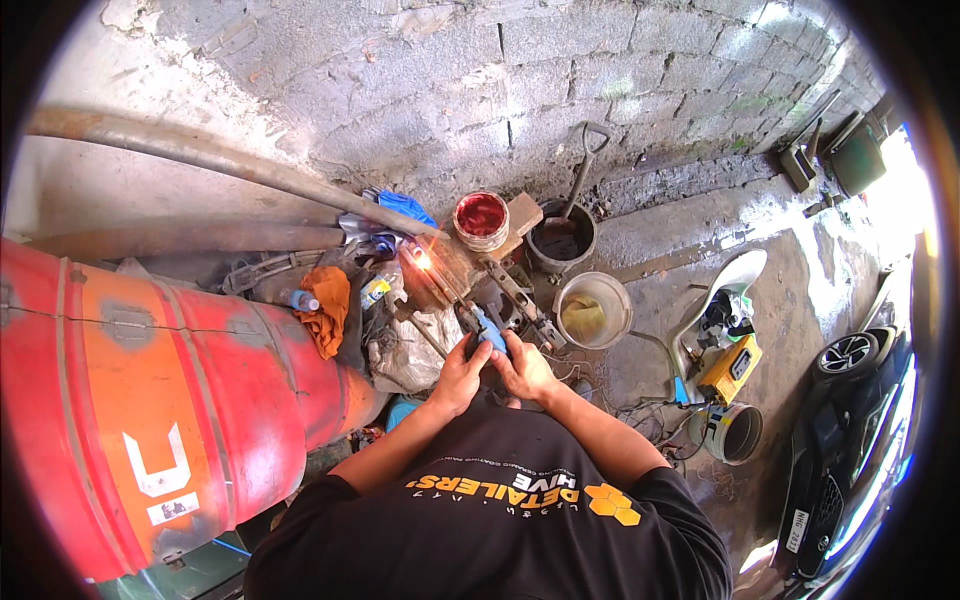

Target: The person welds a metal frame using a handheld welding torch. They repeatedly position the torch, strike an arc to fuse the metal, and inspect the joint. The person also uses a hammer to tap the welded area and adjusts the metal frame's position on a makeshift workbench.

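In front of my chest, both hands are wrapped round a blue hand tool (489, 332) with a dark metal head; its exact kind is hard to make out. My left hand (461, 376) closes on its left side and my right hand (524, 369) on its right, with the fingers partly hidden. Beyond the tool's head, a bright orange glow (422, 259) with spark-like streaks shows beside the end of a long metal pipe (230, 165). A thin metal rod (428, 336) slants close to my left hand. Just right of the tool lies a rusty metal bar with holes (522, 303).
A large red and orange drum-shaped body (255, 400) fills the left, with an orange cloth (326, 310) on it. Ahead stand a red-stained bucket (481, 222), a dark bucket holding a shovel (562, 242) and a pale bucket (594, 310). A yellow box (731, 368) and black car (850, 430) are right.
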### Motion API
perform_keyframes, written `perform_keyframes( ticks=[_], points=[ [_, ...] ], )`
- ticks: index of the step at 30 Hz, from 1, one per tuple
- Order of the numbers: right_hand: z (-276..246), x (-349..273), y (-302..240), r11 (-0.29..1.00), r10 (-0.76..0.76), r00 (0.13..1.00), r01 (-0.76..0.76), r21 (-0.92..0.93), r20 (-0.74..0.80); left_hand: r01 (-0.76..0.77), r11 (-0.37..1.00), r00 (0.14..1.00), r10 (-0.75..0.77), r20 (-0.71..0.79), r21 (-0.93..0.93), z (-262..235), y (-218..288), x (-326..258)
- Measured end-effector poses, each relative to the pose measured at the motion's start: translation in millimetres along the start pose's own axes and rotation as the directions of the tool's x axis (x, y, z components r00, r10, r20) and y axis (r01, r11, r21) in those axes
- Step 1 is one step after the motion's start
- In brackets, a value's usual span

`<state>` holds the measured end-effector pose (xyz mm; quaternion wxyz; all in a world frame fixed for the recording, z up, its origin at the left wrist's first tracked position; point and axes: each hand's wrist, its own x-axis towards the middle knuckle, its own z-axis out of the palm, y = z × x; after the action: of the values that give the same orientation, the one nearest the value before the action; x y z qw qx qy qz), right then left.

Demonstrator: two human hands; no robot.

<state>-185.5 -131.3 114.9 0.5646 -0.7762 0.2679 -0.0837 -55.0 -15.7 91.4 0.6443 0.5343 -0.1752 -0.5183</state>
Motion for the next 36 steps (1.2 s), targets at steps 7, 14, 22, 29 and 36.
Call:
perform_keyframes(
  ticks=[7,14,22,29,36],
  points=[
    [1,2,-2,1.000,0.004,1.000,-0.004,-0.010,0.000,0.023,0.999,1.000,-0.023,0.001,-0.036,-3,-2,0],
    [3,3,0,0.999,-0.035,0.999,0.036,0.008,-0.028,0.018,0.999,1.000,-0.018,0.003,-0.051,-4,-1,0],
    [7,4,5,0.998,-0.064,0.997,0.064,0.021,-0.034,0.032,0.998,0.999,-0.032,0.004,-0.051,-7,-4,0],
    [3,4,-3,1.000,-0.014,1.000,0.014,-0.004,-0.010,0.046,0.993,0.999,-0.045,0.016,-0.108,-7,-4,1],
    [2,4,-8,1.000,-0.006,1.000,0.006,-0.020,0.015,0.072,0.984,0.997,-0.070,0.017,-0.163,-9,-3,2]
  ],
)
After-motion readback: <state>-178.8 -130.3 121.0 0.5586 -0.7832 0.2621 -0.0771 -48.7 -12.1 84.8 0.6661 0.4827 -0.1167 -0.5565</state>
